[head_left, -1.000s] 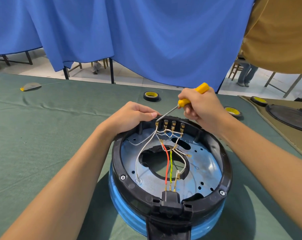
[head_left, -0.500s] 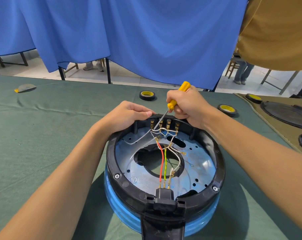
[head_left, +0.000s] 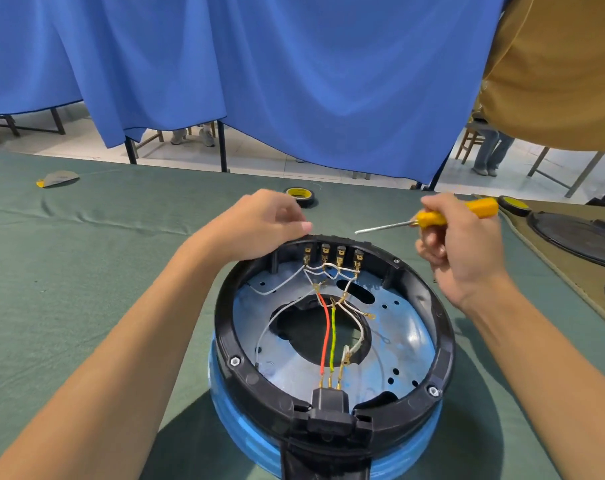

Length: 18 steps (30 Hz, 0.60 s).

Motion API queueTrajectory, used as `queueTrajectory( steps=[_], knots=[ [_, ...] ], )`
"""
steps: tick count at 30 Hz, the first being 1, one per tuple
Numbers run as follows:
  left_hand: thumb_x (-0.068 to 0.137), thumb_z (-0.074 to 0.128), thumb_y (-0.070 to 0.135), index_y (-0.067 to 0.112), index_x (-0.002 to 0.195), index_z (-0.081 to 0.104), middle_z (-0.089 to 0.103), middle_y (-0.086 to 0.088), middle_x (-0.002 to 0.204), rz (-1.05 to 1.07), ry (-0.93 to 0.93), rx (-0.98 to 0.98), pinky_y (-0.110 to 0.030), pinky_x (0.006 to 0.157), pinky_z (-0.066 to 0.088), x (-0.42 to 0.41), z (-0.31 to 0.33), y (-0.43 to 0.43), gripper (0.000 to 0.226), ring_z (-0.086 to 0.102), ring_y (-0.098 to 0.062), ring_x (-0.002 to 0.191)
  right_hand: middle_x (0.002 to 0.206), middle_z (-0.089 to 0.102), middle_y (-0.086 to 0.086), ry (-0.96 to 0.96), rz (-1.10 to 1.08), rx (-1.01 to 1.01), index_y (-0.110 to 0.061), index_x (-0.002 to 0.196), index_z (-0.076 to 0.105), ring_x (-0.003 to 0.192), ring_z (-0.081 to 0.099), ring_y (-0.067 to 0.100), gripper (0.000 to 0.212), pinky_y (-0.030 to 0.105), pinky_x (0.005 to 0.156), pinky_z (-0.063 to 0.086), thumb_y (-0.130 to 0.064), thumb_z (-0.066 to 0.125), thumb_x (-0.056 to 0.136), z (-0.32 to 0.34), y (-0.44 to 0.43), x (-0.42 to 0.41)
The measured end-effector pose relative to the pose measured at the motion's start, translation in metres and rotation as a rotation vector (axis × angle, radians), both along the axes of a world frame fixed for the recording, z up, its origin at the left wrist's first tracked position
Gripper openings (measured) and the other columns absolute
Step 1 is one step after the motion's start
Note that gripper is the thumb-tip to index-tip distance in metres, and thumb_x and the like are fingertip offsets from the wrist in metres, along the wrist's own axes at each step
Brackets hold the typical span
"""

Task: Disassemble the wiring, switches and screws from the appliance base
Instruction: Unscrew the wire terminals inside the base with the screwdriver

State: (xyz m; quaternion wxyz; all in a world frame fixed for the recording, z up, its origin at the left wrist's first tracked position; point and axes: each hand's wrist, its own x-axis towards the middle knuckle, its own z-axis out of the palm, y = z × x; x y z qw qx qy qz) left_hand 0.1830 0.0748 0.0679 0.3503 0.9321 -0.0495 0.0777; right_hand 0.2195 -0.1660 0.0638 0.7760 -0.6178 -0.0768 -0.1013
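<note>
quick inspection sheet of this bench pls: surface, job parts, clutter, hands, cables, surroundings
surface: green cloth over the table, lightly creased
job's things: appliance base open, black rim on a blue body; four terminals at the far rim, all wired; hex screws in the rim
clutter: tape roll beyond the base, second tape roll at right, scrap far left, black lid on the right mat
grippers: left hand at the far rim, grip unclear; right hand holds the screwdriver, tip clear of the terminals
cables: white wires loop from the terminals; red wire and yellow-green wire run to the plug socket
surroundings: blue curtain, chair legs, a person in tan
</note>
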Motion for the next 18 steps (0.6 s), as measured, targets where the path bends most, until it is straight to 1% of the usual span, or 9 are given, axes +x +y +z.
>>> queueTrajectory(
  steps=[1, 2, 3, 5, 7, 9, 12, 15, 18],
  knots=[
    [0.086, 0.069, 0.040, 0.026, 0.090, 0.064, 0.067, 0.012, 0.096, 0.012, -0.046, 0.014, -0.025, 0.081, 0.047, -0.002, 0.007, -0.003, 0.015, 0.061, -0.006, 0.093, 0.044, 0.050, 0.000, 0.017, -0.114, 0.056, -0.012, 0.048, 0.052, 0.034, 0.036, 0.009, 0.041, 0.019, 0.041, 0.022, -0.009, 0.061, 0.088, -0.008, -0.003, 0.000],
    [0.082, 0.073, 0.040, 0.027, 0.084, 0.060, 0.062, 0.013, 0.093, 0.014, -0.087, 0.055, -0.024, 0.076, 0.045, -0.005, 0.014, -0.007, 0.018, 0.058, -0.006, 0.091, 0.047, 0.051, 0.002, 0.024, -0.236, 0.051, -0.011, 0.051, 0.052, 0.037, 0.038, 0.011, 0.039, 0.021, 0.042, 0.025, -0.011, 0.060, 0.089, -0.018, -0.004, 0.000],
    [0.079, 0.076, 0.040, 0.028, 0.079, 0.057, 0.055, 0.014, 0.091, 0.001, -0.113, 0.144, -0.025, 0.074, 0.042, -0.008, 0.021, -0.011, 0.022, 0.053, -0.009, 0.091, 0.049, 0.053, 0.003, 0.017, -0.347, -0.037, -0.010, 0.055, 0.055, 0.040, 0.042, 0.013, 0.036, 0.025, 0.044, 0.032, -0.015, 0.061, 0.091, -0.028, -0.006, -0.002],
    [0.075, 0.078, 0.043, 0.032, 0.070, 0.056, 0.045, 0.013, 0.090, -0.053, -0.079, 0.380, -0.029, 0.077, 0.034, -0.015, 0.030, -0.018, 0.025, 0.040, -0.016, 0.097, 0.057, 0.059, 0.001, -0.076, -0.455, -0.284, -0.012, 0.066, 0.062, 0.051, 0.052, 0.015, 0.031, 0.029, 0.054, 0.044, -0.026, 0.061, 0.094, -0.048, -0.008, -0.007],
    [0.072, 0.077, 0.050, 0.034, 0.063, 0.057, 0.043, 0.011, 0.093, -0.082, 0.027, 0.577, -0.032, 0.083, 0.029, -0.023, 0.033, -0.025, 0.027, 0.031, -0.018, 0.101, 0.067, 0.063, -0.003, -0.215, -0.448, -0.408, -0.019, 0.077, 0.065, 0.062, 0.057, 0.009, 0.020, 0.020, 0.060, 0.046, -0.029, 0.063, 0.094, -0.058, -0.010, -0.011],
    [0.069, 0.076, 0.057, 0.035, 0.061, 0.058, 0.042, 0.007, 0.102, -0.074, 0.117, 0.712, -0.035, 0.091, 0.026, -0.028, 0.030, -0.032, 0.029, 0.028, -0.019, 0.106, 0.080, 0.067, 0.001, -0.270, -0.438, -0.459, -0.018, 0.088, 0.067, 0.072, 0.060, 0.007, 0.009, 0.014, 0.066, 0.046, -0.026, 0.065, 0.093, -0.061, -0.011, -0.011],
    [0.065, 0.077, 0.060, 0.034, 0.067, 0.057, 0.037, 0.003, 0.116, -0.049, 0.183, 0.816, -0.045, 0.109, 0.014, -0.030, 0.023, -0.041, 0.033, 0.023, -0.021, 0.120, 0.097, 0.069, 0.006, -0.226, -0.372, -0.469, -0.015, 0.102, 0.071, 0.088, 0.063, 0.015, 0.016, 0.024, 0.079, 0.049, -0.025, 0.069, 0.090, -0.064, -0.015, -0.010],
    [0.065, 0.076, 0.062, 0.033, 0.069, 0.062, 0.034, 0.003, 0.122, -0.040, 0.217, 0.820, -0.050, 0.113, 0.003, -0.031, 0.022, -0.043, 0.033, 0.017, -0.021, 0.128, 0.096, 0.070, 0.007, -0.248, -0.339, -0.484, -0.018, 0.099, 0.073, 0.087, 0.063, 0.015, 0.013, 0.023, 0.079, 0.050, -0.025, 0.071, 0.088, -0.065, -0.016, -0.013],
    [0.065, 0.078, 0.060, 0.032, 0.069, 0.062, 0.033, 0.002, 0.125, -0.028, 0.220, 0.837, -0.054, 0.114, -0.005, -0.033, 0.021, -0.046, 0.032, 0.014, -0.022, 0.131, 0.094, 0.070, 0.007, -0.238, -0.323, -0.480, -0.021, 0.094, 0.073, 0.087, 0.064, 0.016, 0.009, 0.028, 0.080, 0.051, -0.025, 0.072, 0.087, -0.064, -0.016, -0.012]
  ],
)
